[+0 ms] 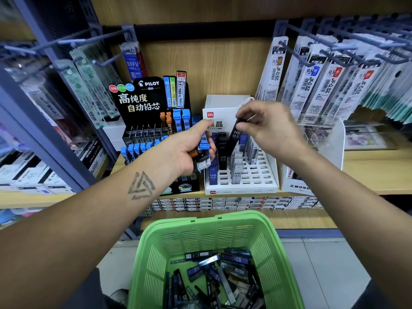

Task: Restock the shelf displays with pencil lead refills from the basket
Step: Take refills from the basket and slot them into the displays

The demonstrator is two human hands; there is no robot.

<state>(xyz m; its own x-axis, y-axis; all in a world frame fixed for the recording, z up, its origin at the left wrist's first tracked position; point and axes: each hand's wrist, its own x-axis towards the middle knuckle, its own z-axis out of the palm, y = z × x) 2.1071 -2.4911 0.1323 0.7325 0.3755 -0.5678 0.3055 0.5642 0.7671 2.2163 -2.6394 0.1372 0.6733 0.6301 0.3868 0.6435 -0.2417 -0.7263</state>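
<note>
My left hand (189,148) grips a bundle of lead refill cases (204,152), blue, orange and white capped, in front of the shelf. My right hand (265,126) pinches the top of one black refill case (234,137) marked HB 0.5, tilted above the white slotted display (263,175). That display holds several blue, black and grey cases in its left rows. To its left stands the black Pilot display (145,121) with blue and orange cases. Below, the green basket (200,228) holds several loose refill cases (218,270).
Hanging refill packs (323,85) on pegs fill the right side, and more packs (84,85) hang at the left. A clear acrylic stand (330,139) and a Mono box (298,186) sit right of the white display. Boxed stock (234,202) lines the shelf below.
</note>
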